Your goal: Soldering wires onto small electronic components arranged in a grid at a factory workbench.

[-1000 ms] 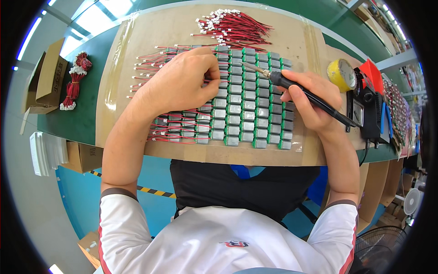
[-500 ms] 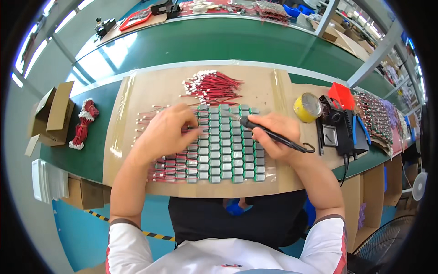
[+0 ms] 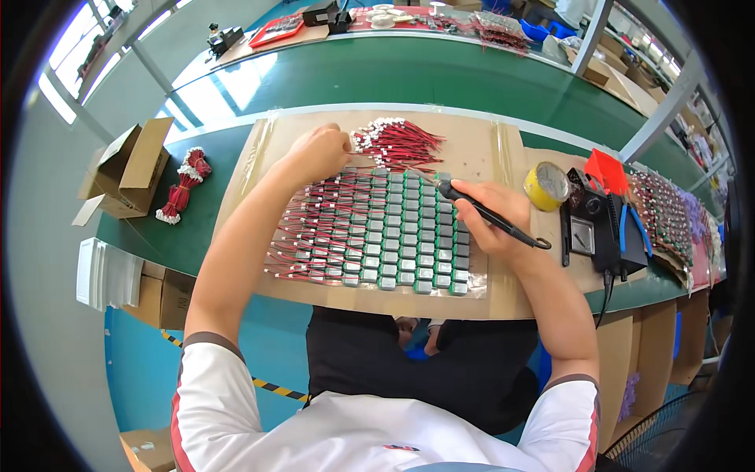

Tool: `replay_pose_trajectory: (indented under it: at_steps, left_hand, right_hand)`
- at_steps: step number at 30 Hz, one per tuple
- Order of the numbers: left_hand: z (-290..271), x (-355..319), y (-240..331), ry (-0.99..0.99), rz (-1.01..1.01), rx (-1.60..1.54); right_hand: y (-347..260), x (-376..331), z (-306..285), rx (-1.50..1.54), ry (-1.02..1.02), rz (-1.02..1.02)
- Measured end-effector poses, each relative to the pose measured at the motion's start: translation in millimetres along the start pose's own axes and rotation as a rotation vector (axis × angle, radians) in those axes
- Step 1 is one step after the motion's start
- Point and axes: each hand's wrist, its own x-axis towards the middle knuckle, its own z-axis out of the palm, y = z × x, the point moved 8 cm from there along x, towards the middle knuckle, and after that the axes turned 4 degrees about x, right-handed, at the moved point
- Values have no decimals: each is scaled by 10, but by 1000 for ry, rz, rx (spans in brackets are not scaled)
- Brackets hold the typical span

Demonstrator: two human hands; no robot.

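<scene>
My right hand (image 3: 499, 203) is closed around the black handle of a soldering iron (image 3: 515, 229), its tip pointing to the far rows of a grid of small grey and green battery cells (image 3: 407, 236). At the near edge of a pile of red wire leads with white connectors (image 3: 399, 143), my left hand (image 3: 318, 153) has its fingertips pinched together. Whatever lies between those fingers is hidden. Red leads lie across the cells on the left side of the grid. The cells rest on a cardboard sheet (image 3: 503, 275).
To the right stand a yellow-wrapped roll (image 3: 547, 186), a soldering station (image 3: 609, 236), blue-handled pliers (image 3: 635, 228) and a red bin (image 3: 606, 170). An open carton (image 3: 130, 177) and a tied wire bundle (image 3: 185, 187) are on the left. A green surface (image 3: 393, 75) runs behind.
My left hand has moved from over the cells, away from me, to the edge of the wire pile. The soldering iron stays in my right hand near the far rows. The view has shifted slightly.
</scene>
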Motion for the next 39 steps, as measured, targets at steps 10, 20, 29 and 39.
replay_pose_trajectory:
  at_steps: [10,20,29,39]
  left_hand:
    - [119,41,46,-131,109,168]
    - [-194,-22,-63,-109,209,267]
    - [-625,-629,673,67,115,-358]
    - [-251,-853,1135,-33,317,-565]
  right_hand:
    - [-11,-26,-32,-39,22,-27]
    - [39,-4,-25,1,10,17]
    - [169,-101,17,238,101,219]
    - [214,-162,243,458,41,470]
